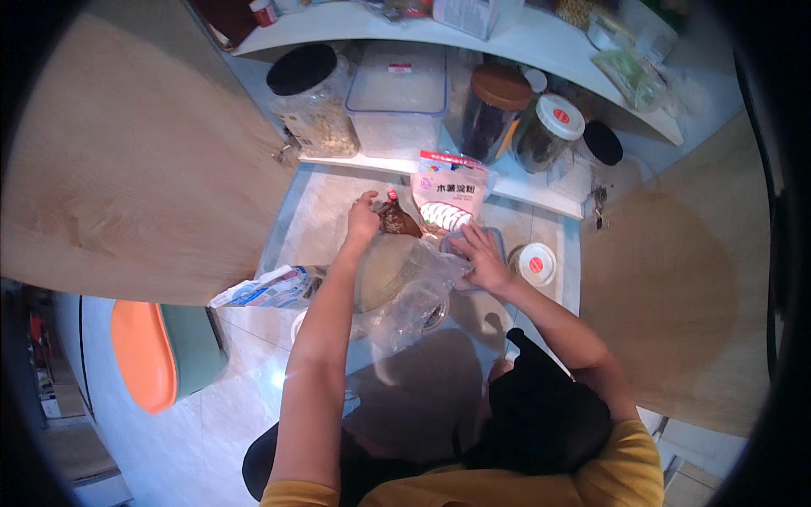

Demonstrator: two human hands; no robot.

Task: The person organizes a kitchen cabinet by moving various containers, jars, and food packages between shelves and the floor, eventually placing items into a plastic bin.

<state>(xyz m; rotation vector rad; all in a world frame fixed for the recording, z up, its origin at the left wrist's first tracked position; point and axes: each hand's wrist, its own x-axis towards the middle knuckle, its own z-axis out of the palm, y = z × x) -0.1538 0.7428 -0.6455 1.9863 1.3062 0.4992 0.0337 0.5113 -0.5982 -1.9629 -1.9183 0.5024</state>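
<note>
My left hand (363,220) is beside a dark brown bag (399,220) tied near a red top. Its fingers look apart, though whether they touch the bag is unclear. The fingers of my right hand (485,256) spread over a clear, blue-rimmed box (495,238) and partly hide it. Just behind that hand stands a pink printed pouch (448,196) bearing writing. Between my forearms lies a clear plastic bag (405,317) next to a round yellowish-green item (386,269). A white-lidded jar (536,265) sits right of my right hand.
Wooden cabinet doors (146,165) (671,266) flank me. A low shelf (393,163) bears jars and a large clear box (398,95); a higher white shelf (545,44) overhangs them. A blue-white package (272,286) and a green bin with an orange lid (144,355) are at left.
</note>
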